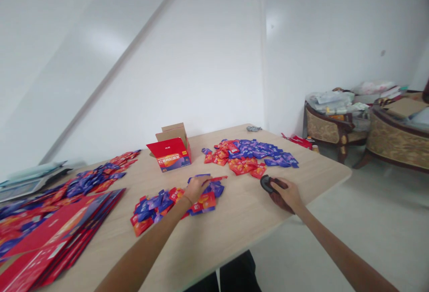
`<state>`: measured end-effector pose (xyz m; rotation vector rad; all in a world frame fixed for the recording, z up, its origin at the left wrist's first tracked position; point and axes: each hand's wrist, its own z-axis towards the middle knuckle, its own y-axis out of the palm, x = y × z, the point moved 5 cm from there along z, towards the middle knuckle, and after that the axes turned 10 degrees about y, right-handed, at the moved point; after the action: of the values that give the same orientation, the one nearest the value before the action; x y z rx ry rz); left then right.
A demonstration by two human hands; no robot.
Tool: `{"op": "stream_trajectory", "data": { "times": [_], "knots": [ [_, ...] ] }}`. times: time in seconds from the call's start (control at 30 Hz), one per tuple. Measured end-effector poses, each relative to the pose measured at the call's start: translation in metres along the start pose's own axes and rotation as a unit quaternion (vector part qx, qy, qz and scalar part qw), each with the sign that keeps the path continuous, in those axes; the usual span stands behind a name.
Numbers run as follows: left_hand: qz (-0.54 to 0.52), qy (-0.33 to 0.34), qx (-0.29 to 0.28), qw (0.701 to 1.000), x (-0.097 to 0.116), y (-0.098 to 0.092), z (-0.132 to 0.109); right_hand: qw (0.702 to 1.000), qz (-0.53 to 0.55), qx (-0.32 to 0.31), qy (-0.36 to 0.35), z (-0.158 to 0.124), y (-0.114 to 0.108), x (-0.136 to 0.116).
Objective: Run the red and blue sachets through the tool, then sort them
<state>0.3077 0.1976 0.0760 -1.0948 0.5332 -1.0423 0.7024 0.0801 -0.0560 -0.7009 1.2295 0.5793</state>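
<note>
My left hand [195,188] rests on a pile of red and purple sachets [157,207] in the middle of the wooden table [234,225], its fingers curled onto the packets. My right hand [286,195] lies near the table's right edge, closed round a small black object [266,183]. An open red carton [171,151] stands upright behind the left hand. A second, larger spread of red and purple sachets [250,154] lies beyond the right hand.
Flat red carton blanks [56,234] are stacked at the left, with more sachets [90,180] behind them. Two upholstered chairs [330,127] piled with bags stand on the floor at the right. A white wall runs behind the table.
</note>
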Motion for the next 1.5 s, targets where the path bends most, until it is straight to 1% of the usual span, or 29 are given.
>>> {"op": "stream_trajectory", "data": {
  "times": [0.1, 0.2, 0.3, 0.37, 0.43, 0.5, 0.57, 0.6, 0.67, 0.73, 0.8, 0.87, 0.9, 0.93, 1.0, 1.1, 1.2, 1.3, 1.4, 1.5],
  "knots": [
    [-0.030, -0.013, -0.040, 0.999, -0.037, 0.002, 0.022, 1.000, 0.011, -0.011, 0.007, -0.001, 0.001, -0.002],
    [-0.063, -0.016, -0.098, 0.993, -0.060, 0.009, 0.028, 1.000, 0.017, -0.011, 0.006, -0.002, 0.001, -0.004],
    [-0.091, -0.012, -0.152, 0.984, -0.074, 0.013, 0.026, 1.000, 0.013, -0.012, 0.003, -0.001, 0.001, -0.003],
    [-0.098, -0.008, -0.170, 0.981, -0.080, 0.010, 0.028, 1.000, 0.007, -0.017, 0.008, 0.000, 0.002, -0.001],
    [-0.088, -0.008, -0.169, 0.982, -0.085, 0.003, 0.034, 1.000, 0.003, -0.019, 0.011, 0.001, 0.002, 0.001],
    [-0.062, -0.010, -0.153, 0.986, -0.085, -0.003, 0.046, 1.000, 0.007, -0.011, 0.010, 0.002, 0.001, 0.002],
    [-0.027, -0.005, -0.135, 0.990, -0.076, -0.003, 0.062, 1.000, 0.027, 0.005, 0.013, 0.001, -0.002, 0.002],
    [-0.010, 0.003, -0.129, 0.992, -0.066, 0.000, 0.070, 0.999, 0.037, 0.013, 0.017, 0.001, -0.003, 0.002],
    [0.022, 0.034, -0.123, 0.992, -0.038, 0.016, 0.089, 0.999, 0.038, 0.020, 0.019, 0.000, -0.004, 0.000],
    [0.048, 0.077, -0.125, 0.988, -0.002, 0.042, 0.108, 1.000, 0.006, 0.006, 0.007, -0.001, -0.002, -0.004],
    [0.070, 0.119, -0.131, 0.982, 0.034, 0.072, 0.129, 0.999, -0.029, -0.014, -0.010, -0.002, 0.002, -0.007],
    [0.088, 0.152, -0.136, 0.975, 0.065, 0.102, 0.151, 0.999, -0.038, -0.023, -0.017, -0.001, 0.004, -0.008],
    [0.094, 0.166, -0.138, 0.972, 0.078, 0.116, 0.161, 0.999, -0.036, -0.022, -0.019, -0.001, 0.005, -0.007],
    [0.099, 0.181, -0.141, 0.968, 0.087, 0.128, 0.171, 0.999, -0.032, -0.021, -0.020, -0.001, 0.005, -0.007],
    [0.102, 0.207, -0.147, 0.962, 0.100, 0.148, 0.186, 0.999, -0.026, -0.022, -0.022, -0.001, 0.006, -0.006],
    [0.092, 0.231, -0.157, 0.956, 0.104, 0.166, 0.199, 0.999, -0.017, -0.025, -0.026, -0.001, 0.006, -0.009],
    [0.066, 0.226, -0.165, 0.958, 0.099, 0.173, 0.202, 0.999, -0.022, -0.022, -0.028, -0.002, 0.006, -0.013],
    [0.026, 0.189, -0.147, 0.970, 0.096, 0.167, 0.202, 0.999, -0.033, -0.011, -0.027, -0.002, 0.004, -0.015],
    [-0.026, 0.123, -0.094, 0.988, 0.095, 0.145, 0.201, 0.999, -0.039, -0.009, -0.025, -0.002, 0.004, -0.015],
    [-0.092, 0.049, -0.032, 0.994, 0.086, 0.110, 0.199, 0.999, -0.042, -0.011, -0.023, -0.002, 0.005, -0.014]
  ]
}}
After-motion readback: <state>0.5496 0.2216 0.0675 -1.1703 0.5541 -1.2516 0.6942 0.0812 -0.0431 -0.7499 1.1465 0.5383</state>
